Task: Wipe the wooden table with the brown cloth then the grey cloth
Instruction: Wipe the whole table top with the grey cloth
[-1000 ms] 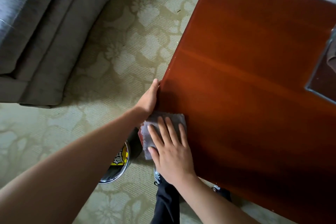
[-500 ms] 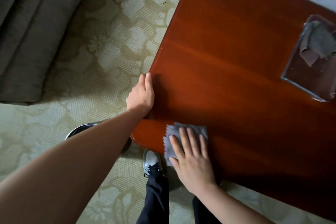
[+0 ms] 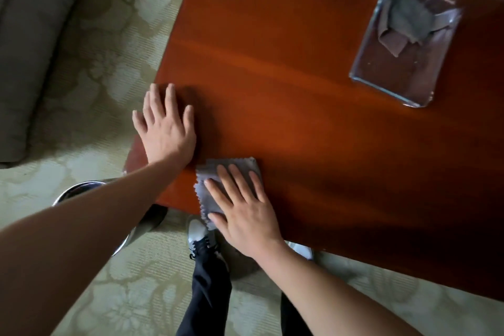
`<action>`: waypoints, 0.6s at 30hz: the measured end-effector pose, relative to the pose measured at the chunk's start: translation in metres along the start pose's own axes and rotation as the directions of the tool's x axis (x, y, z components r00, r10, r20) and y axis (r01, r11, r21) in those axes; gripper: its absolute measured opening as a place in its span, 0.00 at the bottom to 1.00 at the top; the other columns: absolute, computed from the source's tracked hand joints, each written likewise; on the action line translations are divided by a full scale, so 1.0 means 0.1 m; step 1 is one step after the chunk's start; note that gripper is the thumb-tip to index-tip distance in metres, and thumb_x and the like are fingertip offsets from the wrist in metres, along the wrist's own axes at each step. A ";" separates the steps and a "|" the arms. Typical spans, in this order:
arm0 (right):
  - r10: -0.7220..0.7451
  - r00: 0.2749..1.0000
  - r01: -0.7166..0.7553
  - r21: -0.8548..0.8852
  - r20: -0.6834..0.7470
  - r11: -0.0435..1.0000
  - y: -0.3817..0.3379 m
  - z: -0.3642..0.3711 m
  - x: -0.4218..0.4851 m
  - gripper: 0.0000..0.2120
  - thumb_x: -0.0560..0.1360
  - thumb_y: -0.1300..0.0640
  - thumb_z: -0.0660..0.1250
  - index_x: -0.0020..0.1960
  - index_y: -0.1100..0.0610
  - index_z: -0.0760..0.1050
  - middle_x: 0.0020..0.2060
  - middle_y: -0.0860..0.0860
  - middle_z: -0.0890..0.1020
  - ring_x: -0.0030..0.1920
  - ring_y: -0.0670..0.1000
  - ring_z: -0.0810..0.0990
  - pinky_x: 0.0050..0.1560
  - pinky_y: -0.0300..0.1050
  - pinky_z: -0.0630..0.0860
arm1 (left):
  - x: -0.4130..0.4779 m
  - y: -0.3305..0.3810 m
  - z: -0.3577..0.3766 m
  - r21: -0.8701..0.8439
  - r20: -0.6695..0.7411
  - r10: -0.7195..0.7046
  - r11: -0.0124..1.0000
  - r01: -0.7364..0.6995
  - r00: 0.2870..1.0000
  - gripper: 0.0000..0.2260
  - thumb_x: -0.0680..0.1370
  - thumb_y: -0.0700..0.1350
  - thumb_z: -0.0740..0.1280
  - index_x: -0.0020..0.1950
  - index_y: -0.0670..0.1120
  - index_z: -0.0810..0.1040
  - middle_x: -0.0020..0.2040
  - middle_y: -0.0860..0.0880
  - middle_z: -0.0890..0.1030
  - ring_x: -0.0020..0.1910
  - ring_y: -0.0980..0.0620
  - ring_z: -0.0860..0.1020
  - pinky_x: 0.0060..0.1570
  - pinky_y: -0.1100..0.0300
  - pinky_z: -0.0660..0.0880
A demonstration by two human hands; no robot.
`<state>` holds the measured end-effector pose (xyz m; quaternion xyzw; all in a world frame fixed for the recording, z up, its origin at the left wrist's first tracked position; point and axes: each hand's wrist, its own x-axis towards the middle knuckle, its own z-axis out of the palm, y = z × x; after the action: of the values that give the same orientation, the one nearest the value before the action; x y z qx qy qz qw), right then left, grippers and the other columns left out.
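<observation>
A glossy red-brown wooden table (image 3: 313, 95) fills the right of the view. My right hand (image 3: 242, 207) lies flat with straight fingers on a small grey cloth (image 3: 208, 174) with zigzag edges, pressing it onto the table near its front left corner. My left hand (image 3: 166, 125) rests flat on the table's left edge, fingers spread. The brown cloth (image 3: 473, 43) lies crumpled with another greyish cloth (image 3: 409, 19) in a clear tray (image 3: 392, 84) at the table's far right.
A grey sofa (image 3: 30, 43) stands at the left on the patterned carpet (image 3: 103, 49). A metal bin (image 3: 81, 194) sits by the table's corner under my left arm. My legs and shoes (image 3: 200, 237) are below the front edge.
My right hand has slid the grey cloth to the right along the front edge, from the corner. My left hand has moved from the side edge onto the tabletop, fingers spread.
</observation>
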<state>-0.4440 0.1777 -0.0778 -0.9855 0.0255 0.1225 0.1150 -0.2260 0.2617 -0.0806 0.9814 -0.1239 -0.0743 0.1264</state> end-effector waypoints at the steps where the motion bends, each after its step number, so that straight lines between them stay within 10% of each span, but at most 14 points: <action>1: 0.018 1.000 -0.018 -0.007 -0.005 1.000 0.19 0.01 -0.17 0.33 0.83 0.37 0.57 0.84 0.48 0.57 0.84 0.55 0.58 0.83 0.59 0.55 0.82 0.64 0.52 | -0.08 0.11 0.05 0.020 0.005 0.051 0.999 -0.051 0.999 0.28 0.85 0.59 0.50 0.83 0.51 0.58 0.85 0.43 0.56 0.83 0.43 0.54 0.80 0.36 0.48; 6: 0.214 0.977 -0.211 -0.102 0.019 0.972 1.60 -0.05 -1.37 0.33 0.84 0.34 0.50 0.84 0.50 0.54 0.84 0.55 0.55 0.83 0.60 0.57 0.80 0.66 0.56 | -0.56 1.10 0.43 0.052 0.072 0.284 0.956 -0.288 0.956 0.26 0.86 0.58 0.52 0.83 0.52 0.62 0.85 0.44 0.57 0.84 0.43 0.53 0.80 0.35 0.48; 11: 0.502 0.862 -0.493 -0.119 0.068 0.862 2.67 -0.15 -2.31 0.35 0.85 0.36 0.44 0.84 0.56 0.58 0.84 0.59 0.55 0.83 0.63 0.56 0.79 0.68 0.57 | -0.70 1.42 0.62 0.141 0.038 0.202 0.968 -0.205 0.979 0.26 0.86 0.59 0.52 0.82 0.52 0.62 0.85 0.44 0.57 0.84 0.42 0.52 0.80 0.34 0.48; 18: 0.608 0.794 -0.608 -0.039 -0.030 0.793 2.33 -0.12 -1.68 0.35 0.83 0.39 0.51 0.83 0.59 0.59 0.83 0.64 0.57 0.83 0.66 0.54 0.80 0.70 0.52 | -0.70 1.41 0.61 0.116 0.014 0.205 0.972 -0.205 0.979 0.25 0.87 0.58 0.48 0.82 0.51 0.62 0.85 0.44 0.57 0.84 0.43 0.50 0.80 0.35 0.47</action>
<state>-0.6224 -0.0480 -0.0763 -0.9284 0.3387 0.1456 0.0464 -0.3354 0.1338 -0.0933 0.9690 -0.2287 -0.0545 0.0757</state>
